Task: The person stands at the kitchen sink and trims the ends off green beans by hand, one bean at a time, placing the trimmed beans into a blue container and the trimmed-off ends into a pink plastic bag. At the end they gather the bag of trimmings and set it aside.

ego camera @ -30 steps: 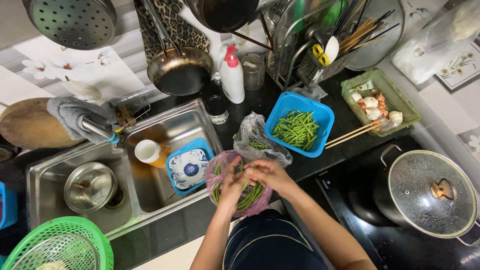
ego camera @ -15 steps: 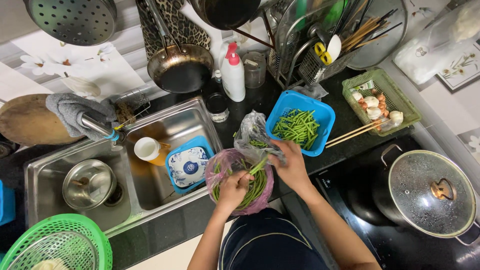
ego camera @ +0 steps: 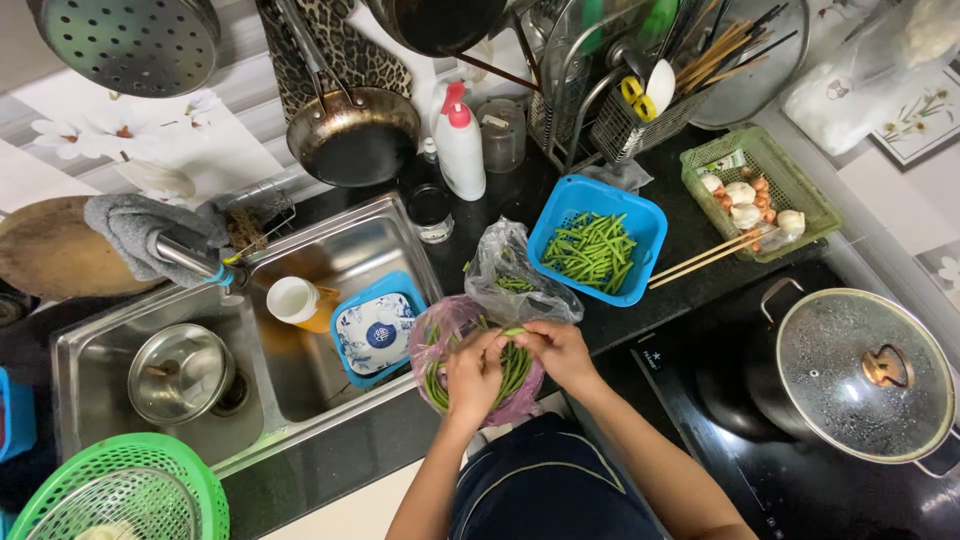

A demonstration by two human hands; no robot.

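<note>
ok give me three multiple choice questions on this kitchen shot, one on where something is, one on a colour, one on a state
1. Where does the blue basket of cut green beans stand?
A. in the sink
B. on the dark counter behind the hands
C. on the stove

2. What colour is the basket holding garlic and shallots?
A. green
B. red
C. white

3. How is the pot on the stove?
A. open and bare
B. tipped on its side
C. covered by a glass lid

Answers:
1 B, it sits on the counter beyond the left hand and right hand, which hold a bean over a pink bag.
2 A, its mesh walls are green.
3 C, a knobbed glass lid rests on it.
</note>
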